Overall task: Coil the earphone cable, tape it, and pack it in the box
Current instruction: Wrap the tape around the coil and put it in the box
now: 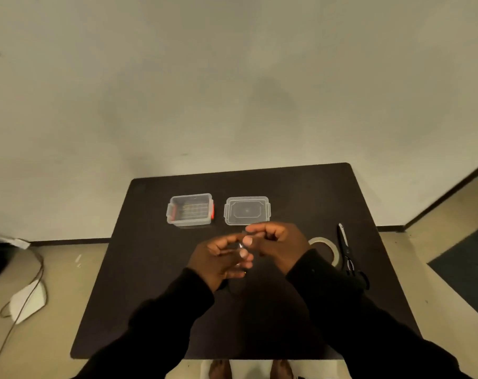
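Both hands meet above the middle of the black table (150,269). My left hand (221,258) is palm-up with its fingers curled around the dark earphone cable (240,245); only a small shiny bit shows between the fingertips. A faint dark loop hangs below that hand. My right hand (276,242) touches the left one, thumb and forefinger pinched at the same spot. The clear plastic box (190,210) with red latches stands open behind the hands, to the left. Its clear lid (246,211) lies flat beside it on the right.
A roll of tape (318,240) lies just right of my right wrist, partly hidden by the sleeve. Black-handled scissors (345,250) lie beyond it near the table's right edge. On the floor at left are a white device (27,302) and a cord.
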